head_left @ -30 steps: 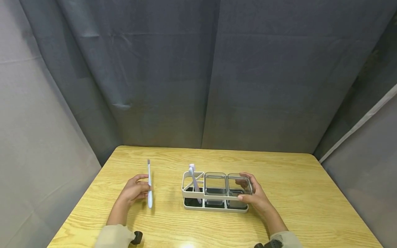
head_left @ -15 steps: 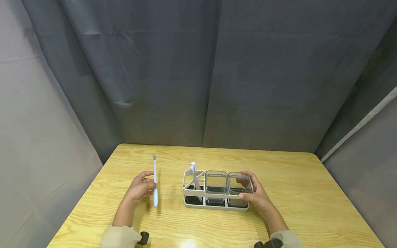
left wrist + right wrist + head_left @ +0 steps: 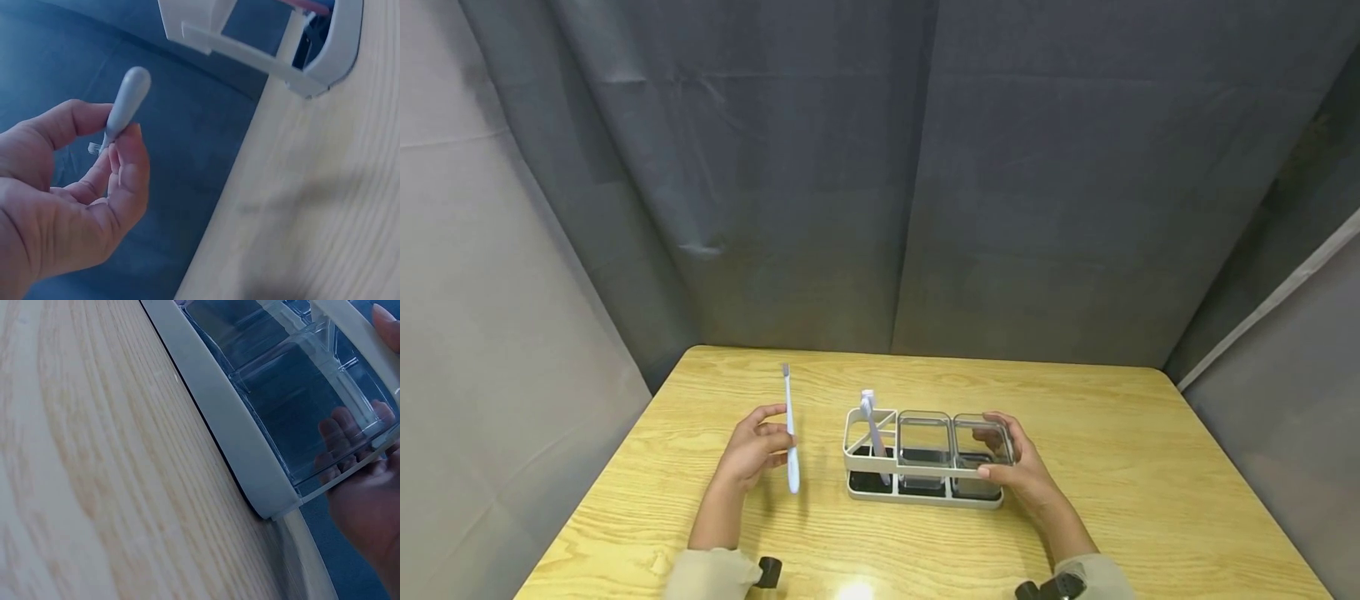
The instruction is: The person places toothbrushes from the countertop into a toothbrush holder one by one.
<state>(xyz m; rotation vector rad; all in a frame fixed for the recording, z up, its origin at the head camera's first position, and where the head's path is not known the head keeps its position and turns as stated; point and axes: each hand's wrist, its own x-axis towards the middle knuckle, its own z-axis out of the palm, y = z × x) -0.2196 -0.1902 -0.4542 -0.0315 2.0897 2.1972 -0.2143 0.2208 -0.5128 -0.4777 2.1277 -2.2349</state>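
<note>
In the head view my left hand (image 3: 757, 447) pinches a pale blue toothbrush (image 3: 792, 450) between thumb and fingers, bristles pointing away and up, left of the holder. The left wrist view shows the rounded handle end (image 3: 130, 94) above the fingertips. A white toothbrush holder (image 3: 872, 463) with black base pads stands on the table. A lilac toothbrush (image 3: 876, 433) leans in its divided left compartment. Two clear cups (image 3: 923, 458) fill the other sections. My right hand (image 3: 1026, 467) grips the holder's right end, thumb on the front rail and fingers behind; the right wrist view shows those fingers through the clear cup (image 3: 294, 406).
The wooden table (image 3: 1112, 450) extends around the holder on all sides. Grey curtains (image 3: 1037, 208) hang behind the table and at both sides. Dark straps (image 3: 769, 572) sit at both wrists, by light sleeves (image 3: 711, 573).
My left hand has moved right and slightly farther away with the pale blue toothbrush, closer to the holder. The right hand and holder stay in place.
</note>
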